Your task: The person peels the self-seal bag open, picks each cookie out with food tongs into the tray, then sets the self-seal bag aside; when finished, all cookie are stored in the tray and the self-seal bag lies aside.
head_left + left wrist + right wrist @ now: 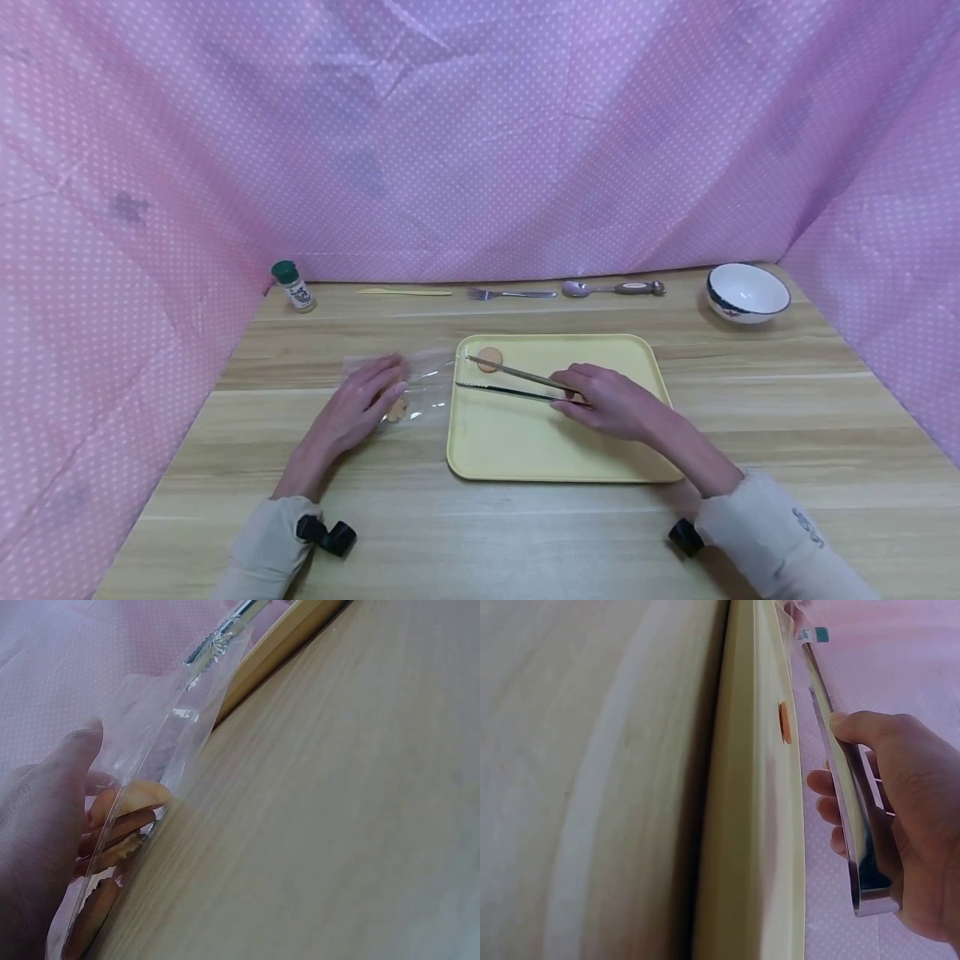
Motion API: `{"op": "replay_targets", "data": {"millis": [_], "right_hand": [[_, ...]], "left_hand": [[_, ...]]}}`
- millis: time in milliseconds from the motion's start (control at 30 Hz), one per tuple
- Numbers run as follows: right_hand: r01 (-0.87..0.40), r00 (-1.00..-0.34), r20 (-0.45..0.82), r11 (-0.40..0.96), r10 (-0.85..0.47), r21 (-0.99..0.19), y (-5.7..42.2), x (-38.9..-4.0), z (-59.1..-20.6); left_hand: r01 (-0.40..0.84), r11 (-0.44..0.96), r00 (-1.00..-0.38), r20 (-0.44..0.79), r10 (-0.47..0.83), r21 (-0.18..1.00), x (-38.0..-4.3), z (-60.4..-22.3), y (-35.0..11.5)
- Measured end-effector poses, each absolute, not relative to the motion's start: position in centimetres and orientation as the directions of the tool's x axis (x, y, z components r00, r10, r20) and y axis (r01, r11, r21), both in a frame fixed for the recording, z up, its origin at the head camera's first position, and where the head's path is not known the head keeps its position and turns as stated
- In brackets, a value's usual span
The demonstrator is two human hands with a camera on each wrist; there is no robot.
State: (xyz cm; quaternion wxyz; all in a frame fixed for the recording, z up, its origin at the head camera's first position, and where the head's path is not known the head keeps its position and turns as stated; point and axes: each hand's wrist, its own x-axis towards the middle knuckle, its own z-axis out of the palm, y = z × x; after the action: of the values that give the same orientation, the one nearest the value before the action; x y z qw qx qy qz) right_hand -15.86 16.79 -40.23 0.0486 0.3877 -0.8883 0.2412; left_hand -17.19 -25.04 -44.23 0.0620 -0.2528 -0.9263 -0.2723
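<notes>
My left hand (363,396) grips a clear plastic bag (435,383) lying on the table to the left of the tray. Several round, scalloped cookies (124,825) sit in the bag beside my thumb. My right hand (611,400) holds metal tongs (521,377) over the pale yellow tray (525,454), their two arms spread apart with nothing between the tips. Those tips point left and overlap the bag's end in the left wrist view. One cookie (490,360) lies in the tray's far left corner, partly crossed by a tongs arm in the head view.
Along the back of the table lie a yellow knife (405,292), a fork (517,294) and a spoon (611,288). A green-capped shaker (294,287) stands at back left, a white bowl (748,292) at back right. Pink dotted cloth (480,150) hangs behind.
</notes>
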Motion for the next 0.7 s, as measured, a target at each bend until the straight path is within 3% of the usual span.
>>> {"op": "replay_targets", "data": {"millis": [700], "right_hand": [[-0.777, -0.619, 0.249, 0.536, -0.745, -0.331, 13.5, -16.1, -39.8]], "left_hand": [[0.507, 0.717, -0.861, 0.261, 0.436, 0.479, -17.3, -44.3, -25.1]]}}
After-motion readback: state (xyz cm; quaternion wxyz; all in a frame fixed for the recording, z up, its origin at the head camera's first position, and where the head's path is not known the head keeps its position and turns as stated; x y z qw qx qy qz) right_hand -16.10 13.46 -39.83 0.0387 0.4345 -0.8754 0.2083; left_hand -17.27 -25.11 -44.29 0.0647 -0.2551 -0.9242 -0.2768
